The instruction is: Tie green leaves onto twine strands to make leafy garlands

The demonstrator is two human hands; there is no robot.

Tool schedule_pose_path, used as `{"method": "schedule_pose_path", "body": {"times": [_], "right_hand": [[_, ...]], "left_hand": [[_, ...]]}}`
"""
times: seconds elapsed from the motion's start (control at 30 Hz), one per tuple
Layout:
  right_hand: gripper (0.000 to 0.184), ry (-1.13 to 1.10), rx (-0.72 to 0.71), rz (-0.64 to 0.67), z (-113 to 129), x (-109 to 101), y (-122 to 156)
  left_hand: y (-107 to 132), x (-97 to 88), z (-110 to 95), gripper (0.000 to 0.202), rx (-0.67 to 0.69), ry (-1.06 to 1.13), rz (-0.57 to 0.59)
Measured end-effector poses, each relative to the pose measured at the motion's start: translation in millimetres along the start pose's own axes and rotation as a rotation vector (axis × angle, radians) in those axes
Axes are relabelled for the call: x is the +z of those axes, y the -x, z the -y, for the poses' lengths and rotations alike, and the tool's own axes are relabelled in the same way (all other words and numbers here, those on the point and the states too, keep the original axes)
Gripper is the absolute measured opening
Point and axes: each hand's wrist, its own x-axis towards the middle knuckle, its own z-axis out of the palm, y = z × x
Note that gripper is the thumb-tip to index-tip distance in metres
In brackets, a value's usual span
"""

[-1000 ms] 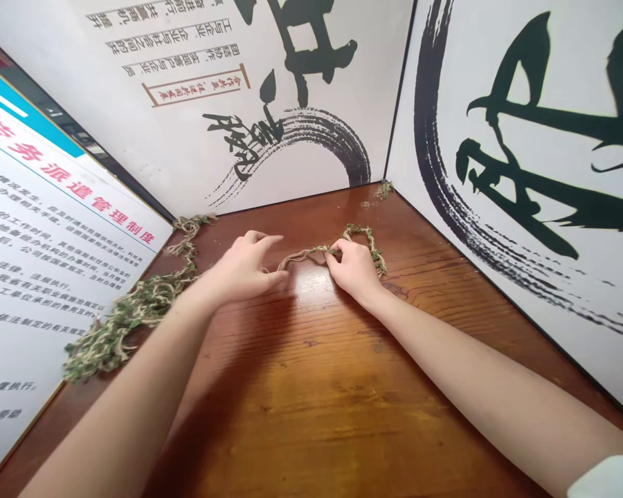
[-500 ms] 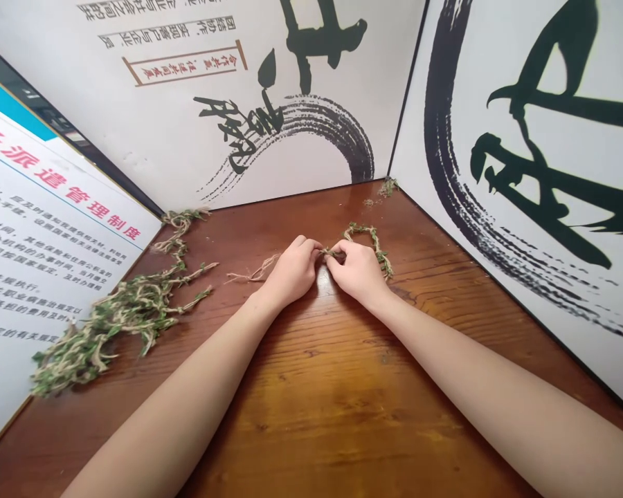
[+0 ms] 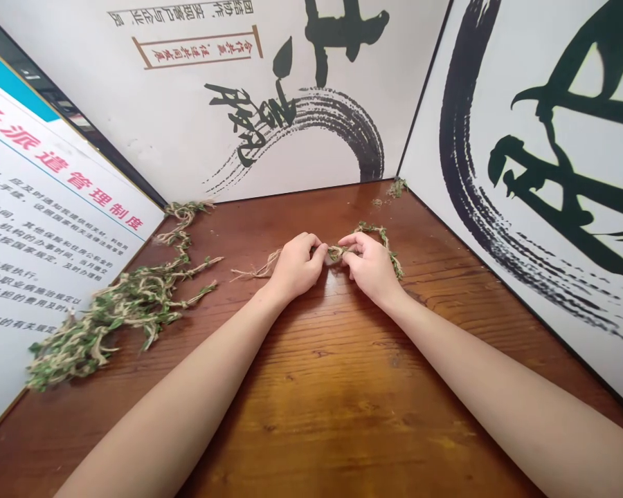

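My left hand (image 3: pixel 295 266) and my right hand (image 3: pixel 371 268) rest close together on a varnished wooden table (image 3: pixel 332 415). Between them they pinch a strand of jute twine with green herb sprigs (image 3: pixel 336 253). Its frayed bare tail (image 3: pixel 254 272) sticks out left of my left hand. On the right, the strand bends into a leafy loop (image 3: pixel 381 238). A larger tangled length of the same sprigged twine (image 3: pixel 129 301) lies well left of my left hand, running towards the back corner.
A small scrap of sprigs (image 3: pixel 397 187) lies in the far right corner of the table. White panels with black brush calligraphy (image 3: pixel 311 138) stand along the back and right edges. A printed notice board (image 3: pixel 57 187) with Chinese text stands along the left edge.
My left hand has moved right, close to my right hand, and now holds the strand, with the frayed tail showing to its left. The view has shifted slightly.
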Motion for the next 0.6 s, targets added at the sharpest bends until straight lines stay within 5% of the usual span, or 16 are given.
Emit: {"method": "schedule_pose_path", "body": {"times": [0.3, 0.6], "right_hand": [[0.027, -0.018, 0.002, 0.002, -0.5, -0.4, 0.4], [0.026, -0.033, 0.006, -0.005, -1.9, 0.2, 0.2]], "left_hand": [[3.1, -4.4, 0.0, 0.028, -0.147, 0.04, -0.081], [2.1, -5.2, 0.3, 0.028, -0.155, 0.144, -0.094]]}}
